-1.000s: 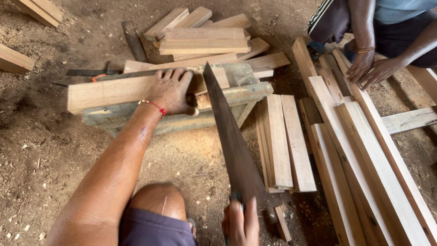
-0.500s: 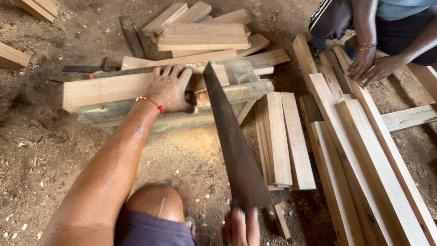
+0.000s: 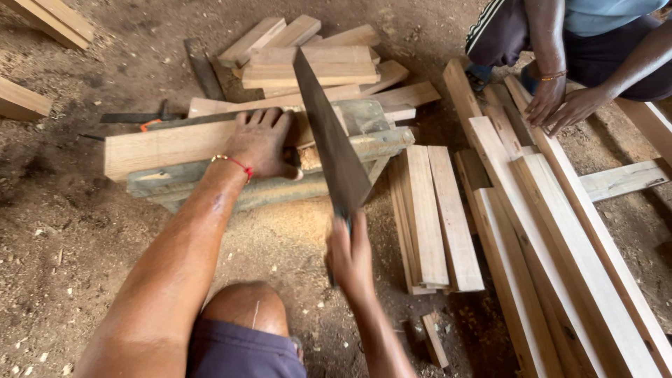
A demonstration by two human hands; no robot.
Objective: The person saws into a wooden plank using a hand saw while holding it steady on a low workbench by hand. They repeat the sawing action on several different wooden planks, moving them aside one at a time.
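Squarely under left hand (image 3: 262, 143): plank (image 3: 168, 148) lies across weathered beam (image 3: 350, 148), palm pressed flat, fingers spread, pinning it against saw thrust. Right hand (image 3: 350, 255) fisted tight on handsaw (image 3: 329, 140) handle, blade just beside left thumb. Cut boards (image 3: 434, 217) stacked right of saw. Another person's hands (image 3: 560, 101) rest on long planks (image 3: 553, 238) beyond.

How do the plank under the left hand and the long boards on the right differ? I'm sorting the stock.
The plank lies crosswise, raised on a grey block, pinned by the left hand; the saw in the right hand crosses it. The long boards lie lengthwise on the ground, longer, untouched. Both are pale bare wood.
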